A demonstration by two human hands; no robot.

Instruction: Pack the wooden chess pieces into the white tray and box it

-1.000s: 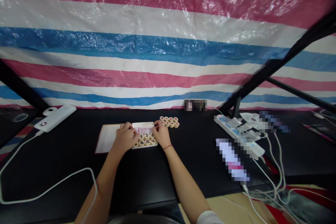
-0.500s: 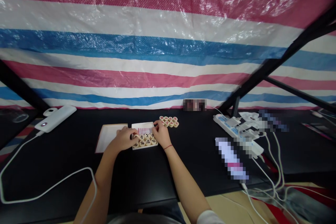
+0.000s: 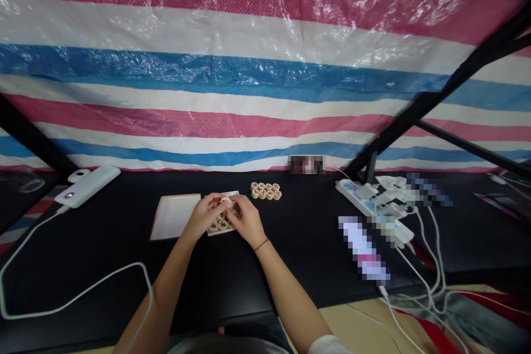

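A round, cream-coloured Chinese chess piece point(image 3: 226, 200) is held up between my two hands above the small white box point(image 3: 226, 233). My left hand point(image 3: 206, 214) is closed, pinching it from the left with thumb and fingers. From the other side my right hand point(image 3: 248, 220) curls its fingers and thumb against the same piece. Inside the box several pieces with black characters point(image 3: 223, 225) lie in the near part; my hands hide many of them. Behind the box's right corner, several pieces with red characters point(image 3: 265, 191) stand in two rows on the black table point(image 3: 224, 282).
Left of the box lies its open lid point(image 3: 174, 218), white inside. A white power bank point(image 3: 89, 185) with a cable sits at the far left. On the right are a blurred phone point(image 3: 365, 249) and a power strip point(image 3: 359, 192) with plugs. A striped sheet point(image 3: 232, 121) hangs behind.
My left hand has moved right from the box's left edge, lifting a piece. My right hand has come off the right edge and moved left to meet it.
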